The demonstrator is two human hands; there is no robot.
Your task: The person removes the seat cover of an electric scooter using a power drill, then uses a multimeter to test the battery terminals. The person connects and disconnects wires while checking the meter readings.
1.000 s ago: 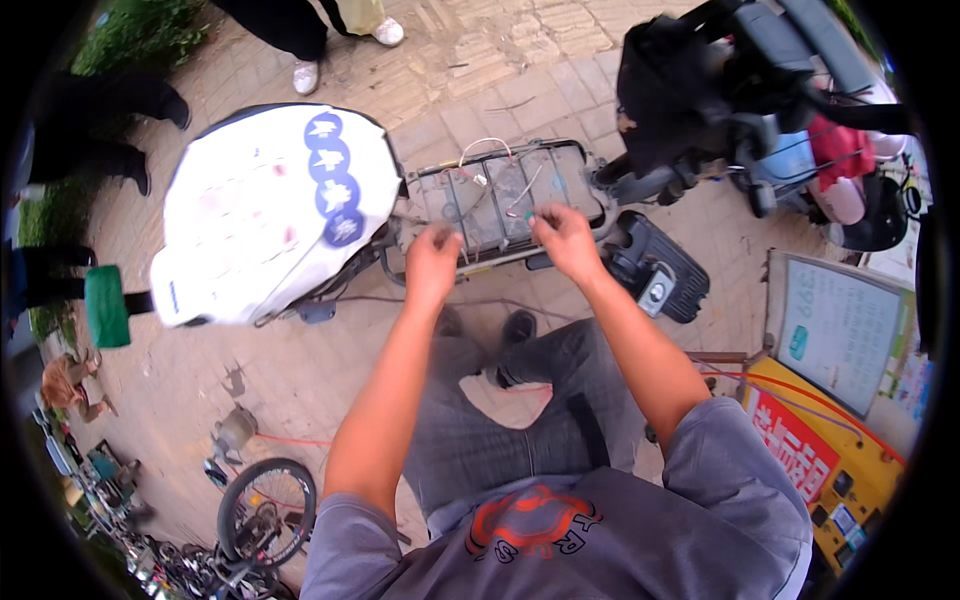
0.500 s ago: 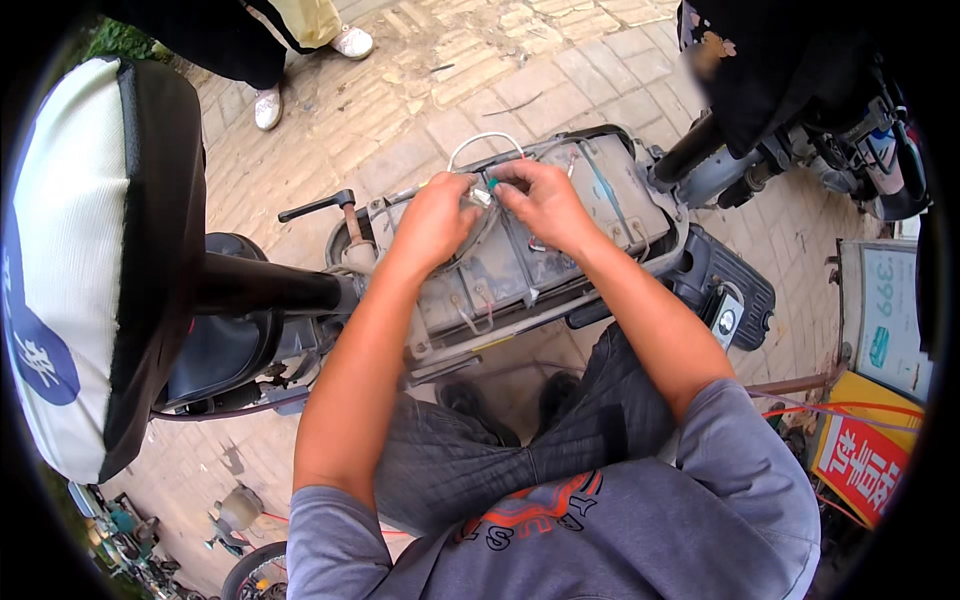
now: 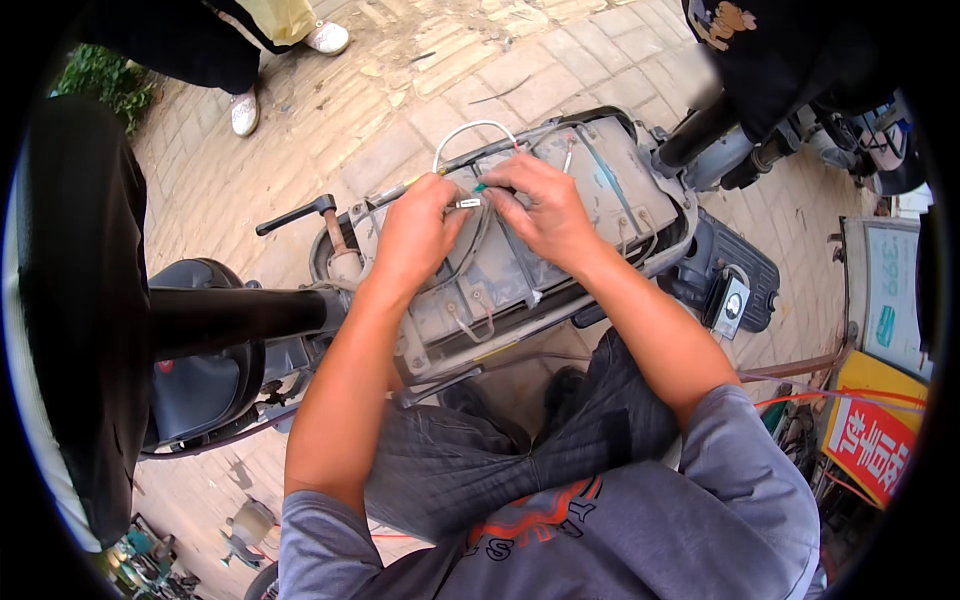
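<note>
My left hand [image 3: 412, 232] pinches a small white connector [image 3: 469, 203] between thumb and fingers. Just to its right, my right hand [image 3: 548, 205] is closed at the fingertips around a small green piece [image 3: 480, 187], perhaps the end of a wire; its exact kind is too small to tell. Both hands are over a row of dusty grey batteries [image 3: 455, 275] in the open frame of an electric bike. Thin wires run down from between my hands. Behind them a white cable [image 3: 470, 126] arches up. Short leads join the battery terminals.
At the left are a black seat post [image 3: 240, 315] and a large saddle [image 3: 80, 320]. A black lever [image 3: 297, 214] juts from the frame. Right of the batteries lie a black plastic cover [image 3: 735, 265] and a small boxed device [image 3: 728, 308]. Another person's shoes [image 3: 327, 38] stand at the back left.
The view has shifted slightly, and the saddle appears further left and turned. The white connector now lies more sideways in my left fingers. Both hands keep their grips close together.
</note>
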